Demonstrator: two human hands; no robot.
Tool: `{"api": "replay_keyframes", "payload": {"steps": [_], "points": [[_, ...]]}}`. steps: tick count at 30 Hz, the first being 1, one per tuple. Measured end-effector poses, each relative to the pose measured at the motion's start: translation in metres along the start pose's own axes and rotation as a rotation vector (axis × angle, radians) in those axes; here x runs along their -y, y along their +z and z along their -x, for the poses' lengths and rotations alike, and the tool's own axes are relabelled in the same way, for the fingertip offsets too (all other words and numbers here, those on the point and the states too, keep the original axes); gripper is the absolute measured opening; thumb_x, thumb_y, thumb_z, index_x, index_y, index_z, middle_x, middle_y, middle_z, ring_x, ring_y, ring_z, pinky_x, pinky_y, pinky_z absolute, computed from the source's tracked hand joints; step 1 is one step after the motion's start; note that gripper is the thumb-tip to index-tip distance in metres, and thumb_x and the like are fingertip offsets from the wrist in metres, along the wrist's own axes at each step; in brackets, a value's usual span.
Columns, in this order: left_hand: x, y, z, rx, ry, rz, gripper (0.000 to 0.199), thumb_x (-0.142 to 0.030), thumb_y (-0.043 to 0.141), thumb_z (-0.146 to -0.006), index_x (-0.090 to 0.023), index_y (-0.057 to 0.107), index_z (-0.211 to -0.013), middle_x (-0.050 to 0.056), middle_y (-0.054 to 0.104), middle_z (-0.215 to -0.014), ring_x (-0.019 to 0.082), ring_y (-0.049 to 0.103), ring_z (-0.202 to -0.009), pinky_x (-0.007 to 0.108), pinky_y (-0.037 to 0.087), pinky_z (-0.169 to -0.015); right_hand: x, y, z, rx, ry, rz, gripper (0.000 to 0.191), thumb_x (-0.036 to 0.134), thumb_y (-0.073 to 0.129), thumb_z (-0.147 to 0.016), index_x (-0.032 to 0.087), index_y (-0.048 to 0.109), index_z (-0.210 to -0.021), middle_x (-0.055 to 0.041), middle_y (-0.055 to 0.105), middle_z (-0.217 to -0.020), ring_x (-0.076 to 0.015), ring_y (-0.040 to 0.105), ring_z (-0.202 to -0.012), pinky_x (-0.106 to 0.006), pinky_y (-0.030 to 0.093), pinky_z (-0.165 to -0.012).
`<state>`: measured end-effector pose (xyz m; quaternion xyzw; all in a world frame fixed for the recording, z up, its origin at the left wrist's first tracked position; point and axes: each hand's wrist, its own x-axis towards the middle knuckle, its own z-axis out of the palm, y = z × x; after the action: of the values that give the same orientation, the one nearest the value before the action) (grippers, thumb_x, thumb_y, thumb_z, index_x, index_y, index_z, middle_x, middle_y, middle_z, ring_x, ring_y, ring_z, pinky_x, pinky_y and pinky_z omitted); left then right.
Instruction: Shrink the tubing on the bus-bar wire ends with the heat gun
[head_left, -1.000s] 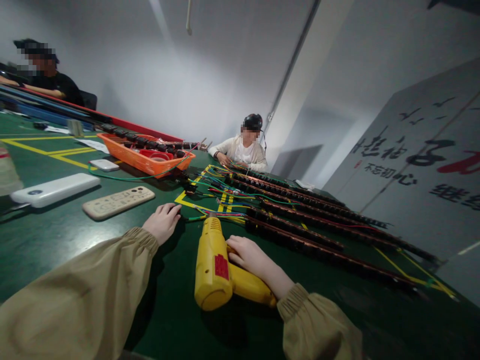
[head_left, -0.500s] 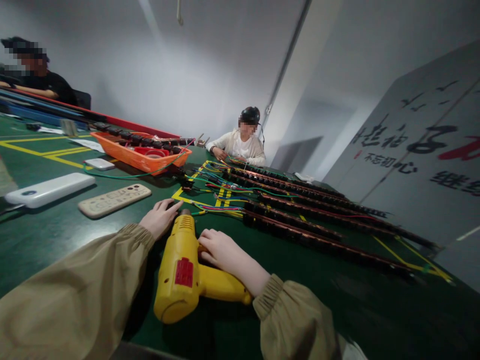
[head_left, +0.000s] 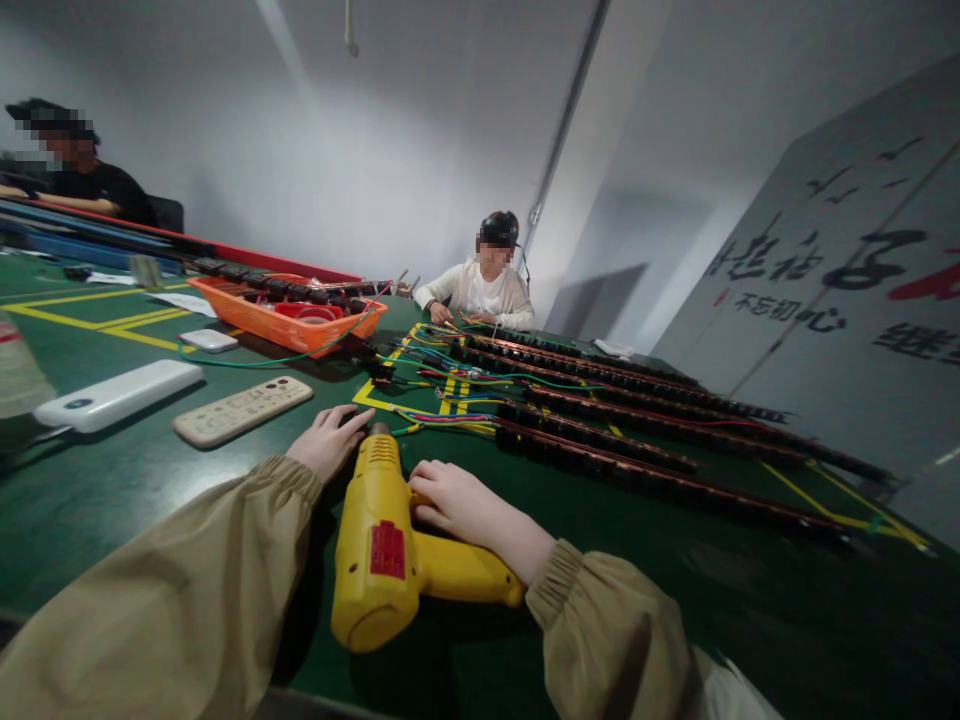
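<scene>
The yellow drill (head_left: pixel 390 555) lies on its side on the green worktop (head_left: pixel 112 480), and everything here is told from it. The right hand (head_left: pixel 457 505) rests on the drill where the handle joins the body, fingers curled over it in a loose grip. The left hand (head_left: pixel 326 440) is just left of the drill's nose, lying palm down on the worktop with the fingers half bent; I cannot tell if it holds something. Beyond the nose, coloured wires (head_left: pixel 442 415) lead to long dark strips (head_left: pixel 600 465) that run to the right. Left of the drill lies a beige remote (head_left: pixel 241 410), farther left a white box (head_left: pixel 116 395). Behind them stands an orange tray (head_left: pixel 289 325).
</scene>
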<state>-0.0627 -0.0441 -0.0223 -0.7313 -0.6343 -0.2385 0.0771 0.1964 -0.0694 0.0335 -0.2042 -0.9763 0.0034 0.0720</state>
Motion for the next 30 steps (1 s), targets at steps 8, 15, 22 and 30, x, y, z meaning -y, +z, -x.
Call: {"api": "replay_keyframes", "payload": {"steps": [8, 15, 22, 30], "points": [[-0.004, 0.0, 0.002, -0.057, 0.004, 0.03, 0.04, -0.032, 0.036, -0.09, -0.028, 0.055, -0.124, 0.006, 0.05, -0.125, 0.022, 0.041, -0.116, 0.04, 0.038, -0.101, -0.032, -0.008, 0.028, 0.016, 0.14, -0.065, 0.014, 0.024, 0.05, -0.088, 0.017, 0.056, -0.098, -0.0058, 0.053, -0.103, -0.0157, 0.05, -0.092, -0.029, 0.042, -0.083], [-0.007, -0.001, 0.001, -0.053, -0.014, 0.024, 0.039, -0.031, 0.036, -0.09, -0.027, 0.056, -0.123, 0.007, 0.05, -0.124, 0.022, 0.042, -0.115, 0.04, 0.039, -0.1, -0.038, -0.006, 0.033, -0.011, 0.181, -0.11, 0.011, 0.022, 0.05, -0.088, 0.018, 0.056, -0.095, -0.0049, 0.052, -0.102, -0.015, 0.049, -0.09, -0.028, 0.042, -0.082], [-0.01, -0.004, 0.0, -0.026, -0.012, 0.0, 0.041, -0.03, 0.033, -0.091, -0.023, 0.054, -0.126, 0.009, 0.049, -0.125, 0.023, 0.041, -0.115, 0.039, 0.038, -0.1, -0.035, -0.009, 0.033, -0.004, 0.214, -0.106, 0.011, 0.021, 0.051, -0.087, 0.017, 0.057, -0.096, -0.0061, 0.054, -0.102, -0.0154, 0.05, -0.089, -0.028, 0.042, -0.081], [-0.011, -0.004, 0.001, -0.032, -0.018, 0.003, 0.04, -0.03, 0.033, -0.091, -0.024, 0.055, -0.124, 0.007, 0.049, -0.125, 0.023, 0.041, -0.116, 0.038, 0.038, -0.101, -0.034, -0.008, 0.031, -0.015, 0.204, -0.051, 0.012, 0.021, 0.052, -0.086, 0.016, 0.057, -0.097, -0.0056, 0.055, -0.101, -0.0158, 0.05, -0.09, -0.028, 0.042, -0.081]]}}
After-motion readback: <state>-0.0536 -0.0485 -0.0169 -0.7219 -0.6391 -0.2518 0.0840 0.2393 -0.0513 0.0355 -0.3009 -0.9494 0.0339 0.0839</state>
